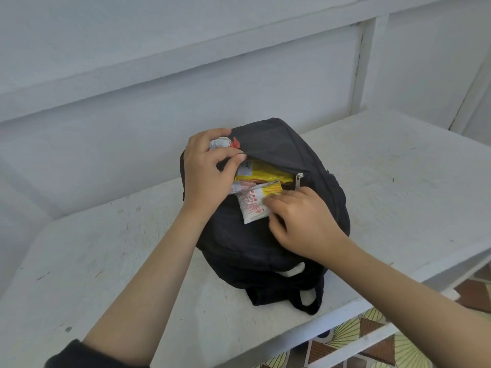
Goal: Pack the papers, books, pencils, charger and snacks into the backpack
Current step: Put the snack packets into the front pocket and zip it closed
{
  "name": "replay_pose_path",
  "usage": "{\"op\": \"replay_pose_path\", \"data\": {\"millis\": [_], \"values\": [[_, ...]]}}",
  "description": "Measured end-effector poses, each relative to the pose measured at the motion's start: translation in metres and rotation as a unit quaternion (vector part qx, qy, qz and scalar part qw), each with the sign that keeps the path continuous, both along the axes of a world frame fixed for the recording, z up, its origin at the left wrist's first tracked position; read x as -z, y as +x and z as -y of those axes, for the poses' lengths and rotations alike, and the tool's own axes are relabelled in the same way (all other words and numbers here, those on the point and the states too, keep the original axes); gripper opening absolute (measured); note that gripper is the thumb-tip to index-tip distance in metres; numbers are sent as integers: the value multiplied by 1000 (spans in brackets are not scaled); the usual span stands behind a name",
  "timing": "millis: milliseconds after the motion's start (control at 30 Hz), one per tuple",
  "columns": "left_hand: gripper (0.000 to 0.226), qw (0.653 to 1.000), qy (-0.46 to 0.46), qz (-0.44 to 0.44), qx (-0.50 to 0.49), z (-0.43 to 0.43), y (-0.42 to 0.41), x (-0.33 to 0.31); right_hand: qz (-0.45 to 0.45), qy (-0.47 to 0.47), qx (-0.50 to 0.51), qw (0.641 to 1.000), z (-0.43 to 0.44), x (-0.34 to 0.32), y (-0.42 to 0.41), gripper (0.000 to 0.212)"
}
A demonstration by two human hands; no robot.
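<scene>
- Backpack (265,243) lies on the tabletop (398,168), front pocket open, yellow packet (265,175) inside.
- Your left grip (207,166) holds a red-white packet (220,143) at the pocket edge.
- Your right grip (300,221) pinches a white packet (252,205) at the pocket mouth.

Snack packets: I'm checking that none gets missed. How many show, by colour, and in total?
Yellow packet: 1
White-and-red packets: 3, top packet in the left hand, middle packet, front packet
Total: 4
</scene>
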State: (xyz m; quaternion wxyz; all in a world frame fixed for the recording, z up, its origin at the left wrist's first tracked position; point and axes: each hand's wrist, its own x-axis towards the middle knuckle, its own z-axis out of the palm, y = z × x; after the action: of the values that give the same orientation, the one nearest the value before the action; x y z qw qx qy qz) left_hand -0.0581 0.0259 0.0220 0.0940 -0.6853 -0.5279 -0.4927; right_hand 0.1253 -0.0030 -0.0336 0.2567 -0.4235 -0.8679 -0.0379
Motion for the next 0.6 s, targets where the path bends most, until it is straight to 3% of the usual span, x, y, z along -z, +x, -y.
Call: {"op": "replay_pose_path", "data": {"millis": [100, 233, 400, 600], "values": [[13, 1000, -1, 2, 3, 1, -1, 1, 22, 3, 28, 999, 19, -3, 1, 46], [11, 1000, -2, 1, 6, 3, -1, 3, -14, -30, -21, 999, 37, -6, -2, 47], [14, 1000, -4, 5, 6, 5, 0, 2, 56, -114, -14, 992, 35, 3, -11, 74], [14, 1000, -3, 17, 11, 7, 1, 3, 80, -112, 12, 990, 14, -1, -20, 89]]}}
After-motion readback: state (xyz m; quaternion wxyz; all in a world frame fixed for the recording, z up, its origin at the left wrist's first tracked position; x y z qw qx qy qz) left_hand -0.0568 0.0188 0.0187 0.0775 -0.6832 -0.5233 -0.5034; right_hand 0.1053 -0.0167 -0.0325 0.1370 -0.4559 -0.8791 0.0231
